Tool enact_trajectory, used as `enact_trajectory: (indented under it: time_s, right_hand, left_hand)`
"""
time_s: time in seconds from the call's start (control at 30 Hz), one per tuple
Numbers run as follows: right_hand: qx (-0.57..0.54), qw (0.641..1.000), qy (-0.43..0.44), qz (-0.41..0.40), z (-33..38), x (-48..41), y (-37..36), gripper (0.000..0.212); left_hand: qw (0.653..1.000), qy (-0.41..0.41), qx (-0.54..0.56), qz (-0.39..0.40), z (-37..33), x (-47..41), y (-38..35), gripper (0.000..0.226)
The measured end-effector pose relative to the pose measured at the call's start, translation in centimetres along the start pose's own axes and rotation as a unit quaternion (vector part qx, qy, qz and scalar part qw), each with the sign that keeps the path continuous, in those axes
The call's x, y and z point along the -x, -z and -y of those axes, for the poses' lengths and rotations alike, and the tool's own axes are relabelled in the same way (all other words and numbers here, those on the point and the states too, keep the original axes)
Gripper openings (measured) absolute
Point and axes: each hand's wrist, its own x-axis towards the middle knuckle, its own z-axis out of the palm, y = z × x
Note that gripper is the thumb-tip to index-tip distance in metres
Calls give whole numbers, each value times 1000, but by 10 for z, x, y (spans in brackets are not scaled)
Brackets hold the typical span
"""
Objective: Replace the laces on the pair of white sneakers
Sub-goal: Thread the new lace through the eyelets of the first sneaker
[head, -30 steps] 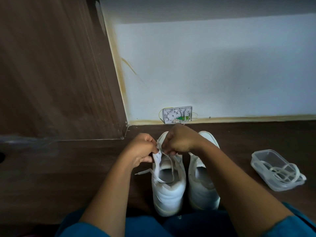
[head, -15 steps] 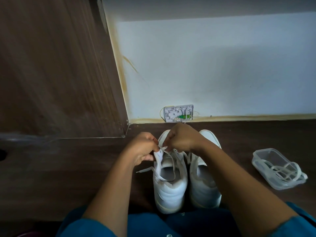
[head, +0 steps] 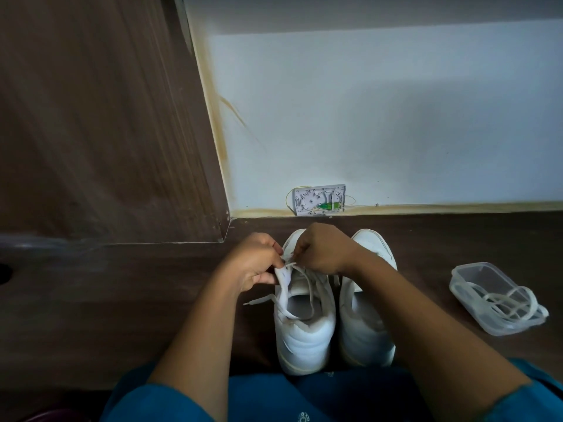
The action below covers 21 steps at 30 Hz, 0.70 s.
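Two white sneakers stand side by side on the dark wooden floor, toes toward the wall. Over the left sneaker [head: 304, 336] both hands work at the eyelets. My left hand [head: 254, 263] pinches the tongue and white lace [head: 307, 287] at the shoe's left side. My right hand [head: 323, 251] pinches the lace just across from it, fingers curled. A loose lace end [head: 259, 300] trails left onto the floor. The right sneaker [head: 365, 327] sits partly under my right forearm; its eyelet area is hidden.
A clear plastic container [head: 475, 281] holding coiled white laces [head: 511, 303] lies on the floor to the right. A small white wall box [head: 320, 198] with a green part sits at the wall's base. A dark wooden panel [head: 100, 123] rises at left.
Both hands stay at the left sneaker's eyelets; the lace between them has shifted slightly. The view has tilted a little, nothing else moved.
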Motion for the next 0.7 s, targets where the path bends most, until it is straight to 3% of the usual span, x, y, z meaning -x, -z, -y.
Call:
enact_trajectory:
  time_s: [0.4,0.7]
  right_hand:
    - [35,998,-25,-56,3,3,-6,25]
    - [51,998,-34,-7,8,0,-6,24]
  left_hand:
    - [1000,4,1,5,0,1,1,26]
    - [1000,-3,3,3,-1,2,1,26]
